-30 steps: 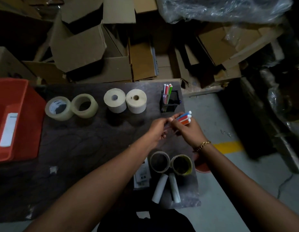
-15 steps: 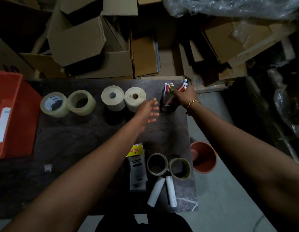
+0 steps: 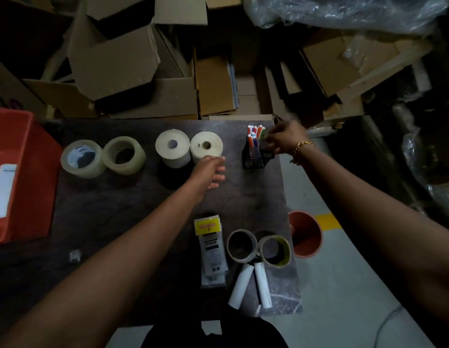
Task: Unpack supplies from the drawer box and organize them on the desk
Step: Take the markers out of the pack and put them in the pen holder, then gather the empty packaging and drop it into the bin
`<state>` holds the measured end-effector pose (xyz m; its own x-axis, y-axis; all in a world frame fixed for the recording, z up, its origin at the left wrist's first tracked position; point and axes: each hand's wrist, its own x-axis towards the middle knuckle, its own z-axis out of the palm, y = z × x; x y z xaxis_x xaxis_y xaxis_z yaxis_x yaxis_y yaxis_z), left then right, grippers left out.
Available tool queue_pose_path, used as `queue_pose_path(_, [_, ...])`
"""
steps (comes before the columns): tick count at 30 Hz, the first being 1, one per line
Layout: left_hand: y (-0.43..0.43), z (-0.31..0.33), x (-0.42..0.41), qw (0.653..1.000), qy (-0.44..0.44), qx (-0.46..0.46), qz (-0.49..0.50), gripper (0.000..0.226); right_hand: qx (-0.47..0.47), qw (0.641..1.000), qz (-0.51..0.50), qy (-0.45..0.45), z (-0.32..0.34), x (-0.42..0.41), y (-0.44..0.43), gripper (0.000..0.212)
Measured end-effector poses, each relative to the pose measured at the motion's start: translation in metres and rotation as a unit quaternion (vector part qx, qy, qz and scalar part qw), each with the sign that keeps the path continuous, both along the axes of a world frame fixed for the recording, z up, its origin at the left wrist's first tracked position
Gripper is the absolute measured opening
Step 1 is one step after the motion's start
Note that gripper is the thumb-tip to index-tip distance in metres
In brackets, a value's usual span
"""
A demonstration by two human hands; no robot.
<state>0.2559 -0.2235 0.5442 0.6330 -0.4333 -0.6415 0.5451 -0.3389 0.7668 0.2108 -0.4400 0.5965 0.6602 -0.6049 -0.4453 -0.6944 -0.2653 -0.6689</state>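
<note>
My right hand [image 3: 281,140] is at the black pen holder [image 3: 254,156] near the far right corner of the tabletop [image 3: 117,212], fingers curled against the capped markers [image 3: 254,134] standing in it. The blur there keeps me from telling whether my grip is closed on a marker or only resting on the bunch. My left hand [image 3: 209,172] hangs loose and open over the tabletop, holding nothing, just in front of the two paper rolls [image 3: 189,149] on the far edge. Two tape rolls [image 3: 102,156] sit further along that edge, towards the red drawer box [image 3: 25,177] at the left end.

The holder looks light and sits close to the right edge, so a sideways nudge from my knuckles could tip it and spill the markers to the floor. Pulling my fingers out fast might drag a marker up with them. My left wrist is close to the nearer paper roll and could knock it over. The smaller tape rolls [image 3: 258,248] and paper tubes [image 3: 251,285] at the near right corner lie close to the edge too.
</note>
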Motion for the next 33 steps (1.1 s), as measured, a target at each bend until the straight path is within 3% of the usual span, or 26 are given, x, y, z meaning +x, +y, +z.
queue_pose_path(2, [0.009, -0.002, -0.002, 1.000, -0.011, 0.006, 0.002, 0.008, -0.003, 0.999, -0.019, -0.040, -0.002, -0.017, 0.007, 0.014])
queue_pose_path(5, [0.024, -0.011, -0.009, 0.998, -0.053, 0.036, 0.003, 0.015, -0.008, 0.997, -0.020, -0.072, -0.012, -0.050, 0.021, 0.016])
queue_pose_path(9, [0.046, -0.027, -0.024, 0.986, -0.149, 0.067, -0.014, 0.008, 0.020, 0.997, -0.041, -0.058, -0.031, -0.100, 0.049, 0.017])
queue_pose_path(14, [0.066, -0.042, -0.052, 0.966, -0.239, 0.075, -0.065, 0.004, 0.069, 0.993, -0.081, -0.047, -0.058, -0.160, 0.089, 0.004])
queue_pose_path(21, [0.091, -0.045, -0.098, 0.935, -0.332, 0.116, -0.051, 0.006, 0.039, 0.993, -0.095, -0.059, -0.067, -0.214, 0.125, 0.008])
queue_pose_path(27, [0.111, -0.056, -0.151, 0.931, -0.321, 0.165, -0.063, 0.007, 0.033, 0.994, -0.094, -0.054, -0.084, -0.267, 0.136, 0.007])
queue_pose_path(30, [0.113, -0.063, -0.179, 0.953, -0.218, 0.207, -0.046, 0.010, 0.009, 0.997, -0.071, -0.030, -0.096, -0.297, 0.149, 0.009])
queue_pose_path(33, [0.112, -0.071, -0.206, 0.949, -0.135, 0.254, -0.131, 0.024, 0.011, 0.999, -0.042, -0.004, -0.110, -0.320, 0.164, 0.009])
